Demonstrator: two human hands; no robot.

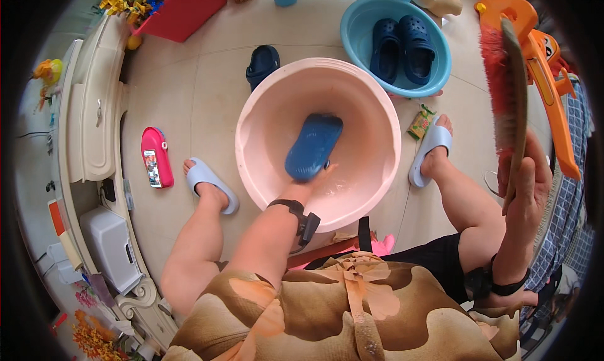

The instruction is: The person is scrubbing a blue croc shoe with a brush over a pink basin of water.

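Observation:
A blue clog point(314, 146) is held sole up inside a pink plastic basin point(257, 101) with murky water in it. My left hand point(320, 178) grips the clog at its near end; most of the fingers are hidden beneath it. On the right, my right hand point(531, 184) is raised beside my leg, clasping the handle of a scrub brush point(516, 101). The brush stands roughly upright, apart from the clog, with its red bristles facing left.
A blue basin point(348, 37) holds a pair of navy clogs point(417, 54). Another navy clog point(263, 66) lies on the tiles behind the pink basin. Near my right slipper is a green-yellow soap packet point(421, 122). A phone point(152, 167) rests against a pink case point(163, 155) at left.

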